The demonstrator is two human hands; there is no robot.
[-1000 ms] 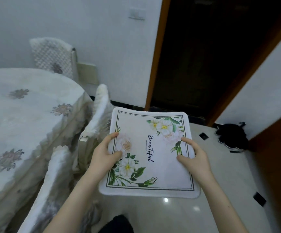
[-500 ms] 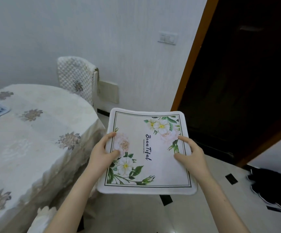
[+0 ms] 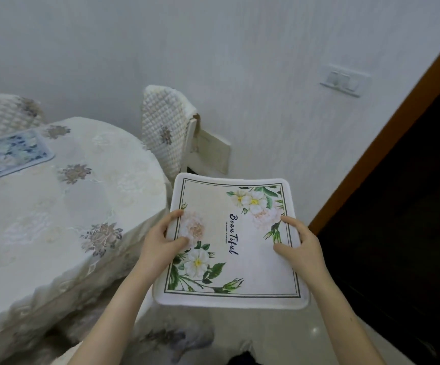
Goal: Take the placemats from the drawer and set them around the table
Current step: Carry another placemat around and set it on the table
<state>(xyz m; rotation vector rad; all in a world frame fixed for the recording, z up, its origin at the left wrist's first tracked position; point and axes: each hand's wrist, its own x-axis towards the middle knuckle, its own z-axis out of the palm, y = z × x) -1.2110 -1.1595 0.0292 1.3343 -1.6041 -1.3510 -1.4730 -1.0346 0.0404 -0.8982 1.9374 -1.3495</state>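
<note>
Head view caught the floral placemat [image 3: 236, 241] held level in the air just beside the table [image 3: 63, 214], left hand [image 3: 160, 246] and right hand [image 3: 299, 246] each pinching a side edge. It looked light and floppy, so opposite-edge grips suited it.

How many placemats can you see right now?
2. A white floral placemat is held flat between the left hand and right hand, off the table's edge. A blue patterned placemat lies on the table at far left, partly cropped; more may be out of view.
</note>
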